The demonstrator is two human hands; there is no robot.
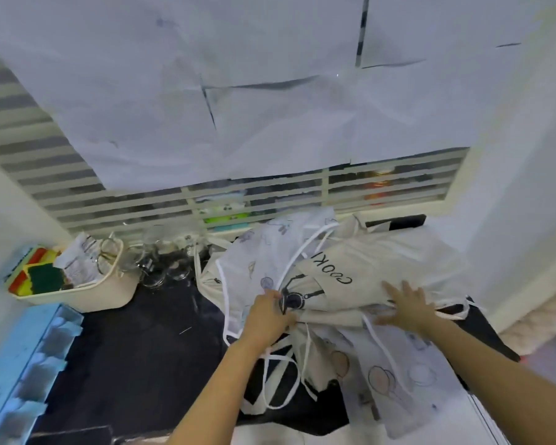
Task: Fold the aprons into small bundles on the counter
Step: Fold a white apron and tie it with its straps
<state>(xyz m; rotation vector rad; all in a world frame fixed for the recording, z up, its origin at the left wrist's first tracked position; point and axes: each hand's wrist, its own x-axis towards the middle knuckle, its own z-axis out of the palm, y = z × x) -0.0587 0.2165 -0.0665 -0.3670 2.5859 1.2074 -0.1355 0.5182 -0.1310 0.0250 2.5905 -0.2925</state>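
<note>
My left hand [270,316] grips the cream apron [382,261] at its bunched left end; my right hand [408,308] presses flat, fingers spread, farther right along it.

Left grip [268,317]: fingertips buried in the bunched aprons [257,252], hold not fully visible. Lettering on the cream apron [382,255] runs under a fold; only "COOKI" reads. Worktop [135,342]: right part covered by cloth. Glass jars [161,268] blurred, count unclear. Goods behind the slatted window [270,194] too smeared to name. Blue rack [20,364] cut by the left edge.
</note>
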